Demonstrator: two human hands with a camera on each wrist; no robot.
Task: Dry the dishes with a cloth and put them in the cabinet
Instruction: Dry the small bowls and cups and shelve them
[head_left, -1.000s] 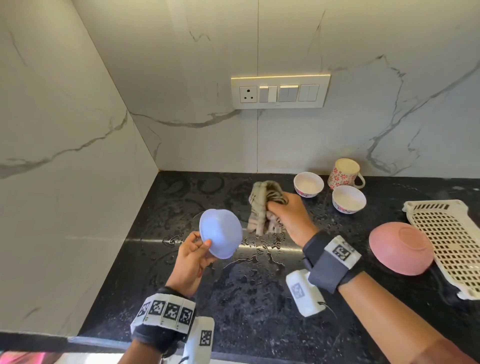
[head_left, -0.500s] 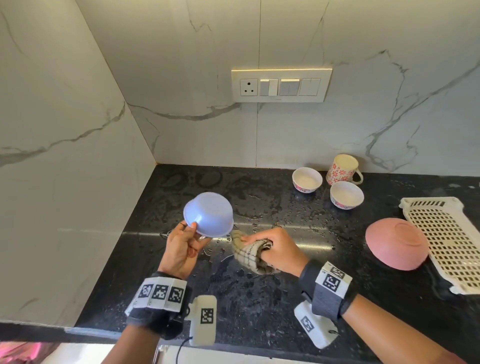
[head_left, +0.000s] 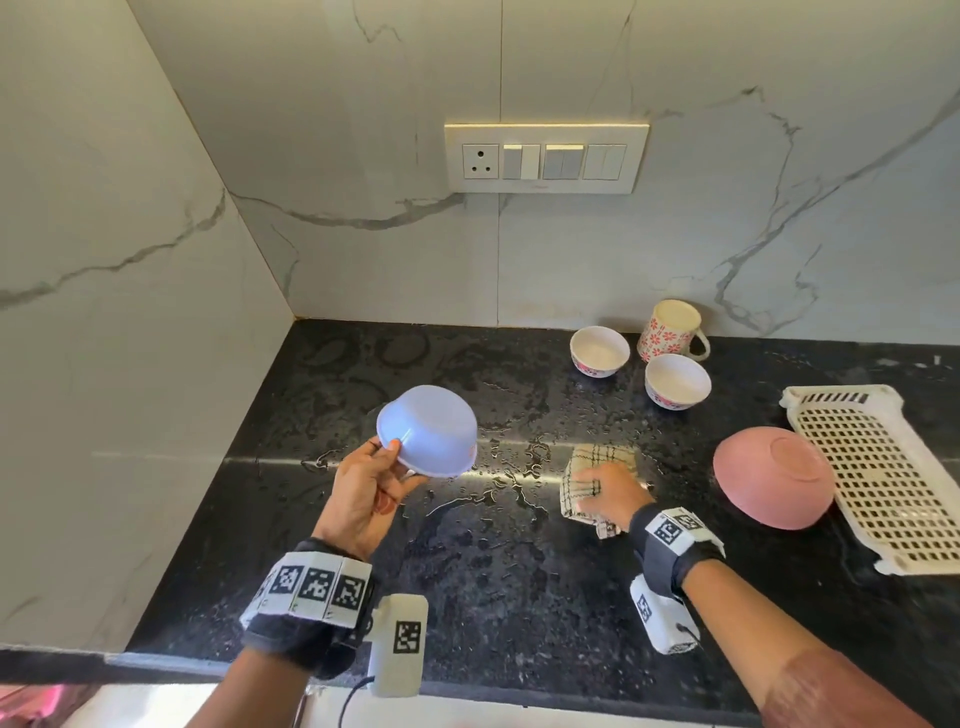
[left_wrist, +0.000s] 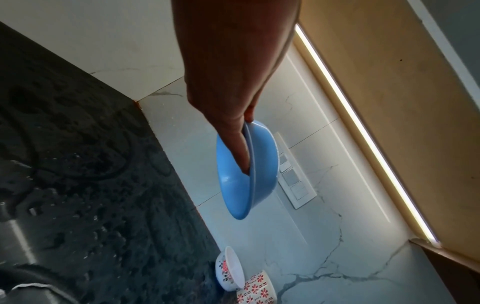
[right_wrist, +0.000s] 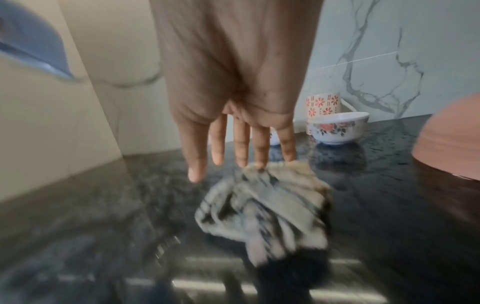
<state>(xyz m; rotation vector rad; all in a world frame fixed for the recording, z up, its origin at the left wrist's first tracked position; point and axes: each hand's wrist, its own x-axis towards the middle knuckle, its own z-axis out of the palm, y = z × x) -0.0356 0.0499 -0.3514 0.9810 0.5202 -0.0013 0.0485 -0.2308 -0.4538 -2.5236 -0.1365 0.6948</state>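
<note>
Left hand (head_left: 366, 496) pinches blue bowl (head_left: 428, 430) by rim, held above wet counter (head_left: 322, 395), base tilted up. Right hand (head_left: 608, 493), fingers straight, lies on cloth (head_left: 602, 457) on counter, right of bowl. Cabinet not in view. Judgement: bowl ready for storing; left hand carries.

Counter (head_left: 363, 374) left bare; bowls (head_left: 599, 351), mug (head_left: 671, 329) crowd right rear.

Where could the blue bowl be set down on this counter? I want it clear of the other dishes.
Bare counter lies left, between the side wall and the blue bowl, and along the front edge between the wrists. Both are wet. The right is crowded: cloth, pink bowl, white basket, small bowls, mug.
</note>
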